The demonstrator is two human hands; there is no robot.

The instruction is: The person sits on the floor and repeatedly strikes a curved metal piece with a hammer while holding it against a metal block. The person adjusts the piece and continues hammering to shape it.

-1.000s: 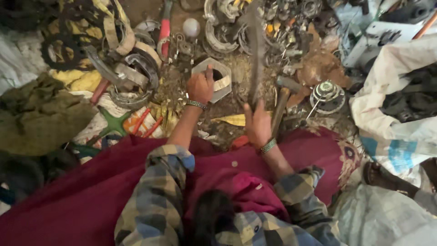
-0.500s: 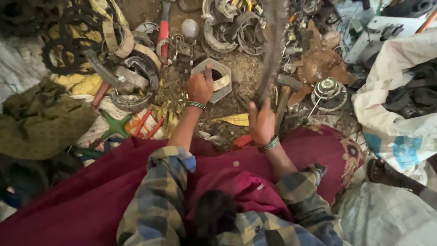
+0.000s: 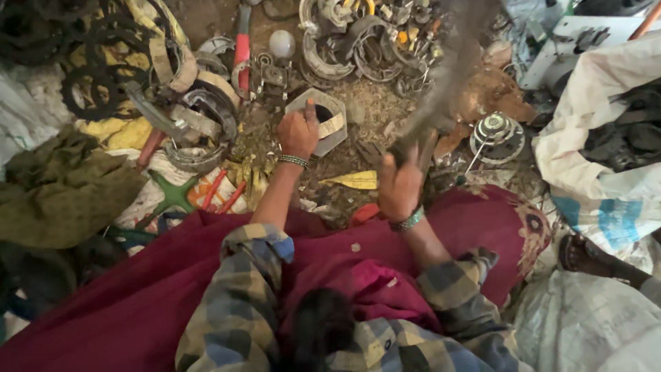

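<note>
My left hand (image 3: 298,132) rests with curled fingers on a grey hexagonal metal part (image 3: 332,114) lying on the dirty floor, thumb at its dark centre hole. My right hand (image 3: 399,184) is closed around the lower end of a long dark metal bar (image 3: 447,76), which is blurred and leans up and to the right over the scrap. Both wrists wear bangles, and the sleeves are plaid. A dark red cloth (image 3: 124,303) covers my lap.
Curved brake shoes (image 3: 200,117) and black sprockets (image 3: 89,89) lie at the left. A red-handled tool (image 3: 242,52), a white bulb (image 3: 281,43), a round chrome part (image 3: 497,131), a green cross wrench (image 3: 169,196) and white sacks (image 3: 606,151) surround the spot.
The bar in my right hand has swung from nearly upright to leaning right, and the hand has risen slightly. My left hand stays on the hexagonal part.
</note>
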